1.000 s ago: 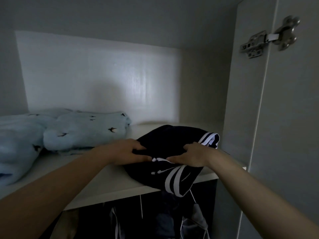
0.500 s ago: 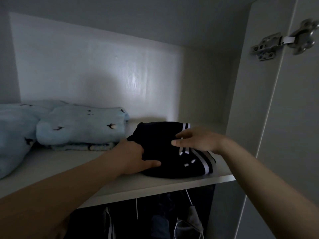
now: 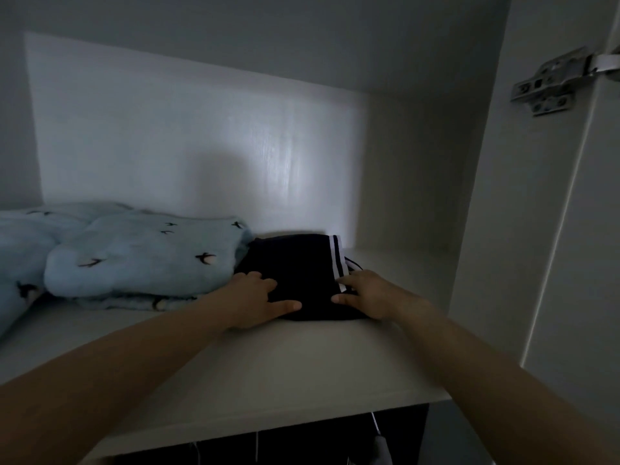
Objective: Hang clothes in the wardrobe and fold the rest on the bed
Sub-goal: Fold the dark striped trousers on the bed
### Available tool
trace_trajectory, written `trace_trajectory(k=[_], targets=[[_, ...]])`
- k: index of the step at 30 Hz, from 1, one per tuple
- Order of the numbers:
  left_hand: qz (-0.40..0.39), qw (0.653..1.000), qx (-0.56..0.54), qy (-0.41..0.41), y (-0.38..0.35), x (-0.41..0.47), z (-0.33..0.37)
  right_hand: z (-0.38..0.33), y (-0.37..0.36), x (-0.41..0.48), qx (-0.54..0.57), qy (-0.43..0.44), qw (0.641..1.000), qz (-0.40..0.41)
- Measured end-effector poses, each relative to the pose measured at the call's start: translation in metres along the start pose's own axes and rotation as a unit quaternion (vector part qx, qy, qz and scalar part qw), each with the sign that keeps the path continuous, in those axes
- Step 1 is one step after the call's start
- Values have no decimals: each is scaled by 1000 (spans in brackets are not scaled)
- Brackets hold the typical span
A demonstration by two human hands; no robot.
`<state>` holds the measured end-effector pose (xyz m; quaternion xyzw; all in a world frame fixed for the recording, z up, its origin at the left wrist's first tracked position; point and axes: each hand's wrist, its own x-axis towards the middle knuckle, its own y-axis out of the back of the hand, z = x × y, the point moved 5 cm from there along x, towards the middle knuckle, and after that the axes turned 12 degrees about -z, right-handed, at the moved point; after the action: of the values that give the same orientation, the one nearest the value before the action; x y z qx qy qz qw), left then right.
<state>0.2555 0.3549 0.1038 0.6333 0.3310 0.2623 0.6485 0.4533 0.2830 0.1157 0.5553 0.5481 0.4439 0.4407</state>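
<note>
pos: folded navy white-striped garment [image 3: 295,273] mid-frame on white wardrobe shelf [image 3: 268,364], beside pale blue bird-print blanket [image 3: 141,256] | left hand [image 3: 255,297] + right hand [image 3: 365,293] flat, fingers spread, pressing it | risk: uneven push could skew fold

Dim, grey and low in contrast throughout. Light enters from behind the camera and falls on the wardrobe's back panel [image 3: 134,135], where a pale vertical sheen marks the brightest patch right of centre; a soft-edged shadow sits just left of it. Ceiling and side walls fall off to darker grey. The dark garment [image 3: 302,273] is near black, its folds lost, only the white stripes readable. Under the shelf [image 3: 268,370] the space is almost black. The hinge [image 3: 550,82] gives a dull glint. Everything is slightly soft; straight edges slant and bow toward the borders, and the forearms [image 3: 503,380] look stretched in the lower corners
</note>
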Motion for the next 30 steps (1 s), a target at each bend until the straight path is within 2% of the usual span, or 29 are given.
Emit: trace_trajectory(k=[4,11,17,20,24,30], targets=[[18,998,55,23,1,16,4,8,1,23,9,18,1000,8],[12,998,31,46,1,50,-8,24,-1,50,-6,-26,1000,-3],[56,997,-14,49,1,54,-9,25,4,49,5,-33,999,32],[116,991,-70,19,12,40,-2,17,14,35,3,-45,997,61],[177,974,-133,-42,22,12,5,-4,29,-4,56,-37,991,113],[210,916,-282,-194,47,-47,43,-43,32,-92,100,-84,967,219]])
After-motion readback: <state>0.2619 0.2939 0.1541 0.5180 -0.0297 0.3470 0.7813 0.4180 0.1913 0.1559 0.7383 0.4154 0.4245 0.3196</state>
